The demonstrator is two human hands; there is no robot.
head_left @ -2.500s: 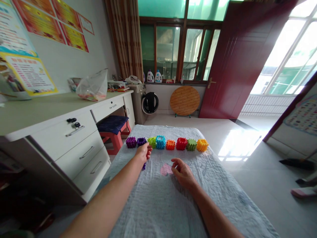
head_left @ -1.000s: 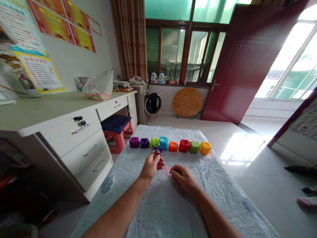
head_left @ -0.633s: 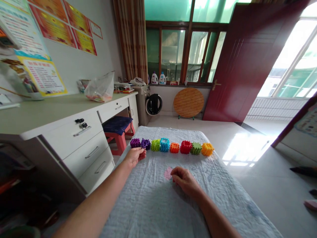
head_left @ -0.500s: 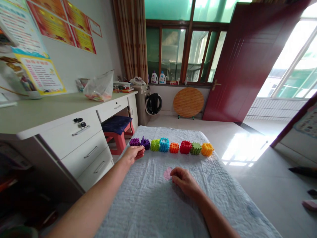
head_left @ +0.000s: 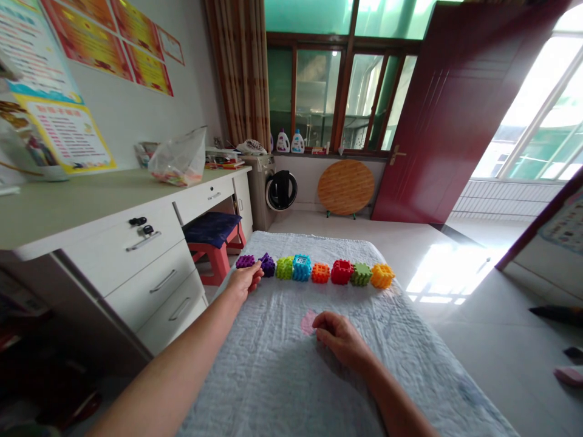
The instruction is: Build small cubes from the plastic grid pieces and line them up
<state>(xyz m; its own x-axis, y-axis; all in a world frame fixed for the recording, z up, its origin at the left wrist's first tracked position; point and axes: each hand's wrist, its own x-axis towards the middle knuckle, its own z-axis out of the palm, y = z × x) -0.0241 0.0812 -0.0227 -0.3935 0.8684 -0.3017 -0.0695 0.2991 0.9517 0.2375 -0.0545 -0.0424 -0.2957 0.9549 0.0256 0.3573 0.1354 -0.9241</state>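
Note:
My left hand (head_left: 246,279) reaches to the left end of a row of toy blocks on a pale blue cloth (head_left: 273,340). Its fingers are closed at the near side of a dark purple block (head_left: 268,266), which they partly hide. Left of that lies another purple block (head_left: 245,261). To the right stand a lime block (head_left: 285,268), a blue block (head_left: 302,267), an orange block (head_left: 320,273), a red block (head_left: 342,272), a green block (head_left: 361,274) and a yellow block (head_left: 382,276). My right hand (head_left: 339,337) rests on the cloth, fingers curled, with nothing visible in them.
A white desk (head_left: 91,200) with drawers runs along the left, and a plastic bag (head_left: 180,161) sits on it. Beside it is a pink stool (head_left: 217,261) with a dark cushion. Farther back are a washing machine (head_left: 257,182), a round wooden tabletop (head_left: 346,187) and a red door (head_left: 423,133).
My left hand has shifted slightly left, with its fingertips raised against the dark purple block. That block's upper part appears turned a little. My right hand stays in place.

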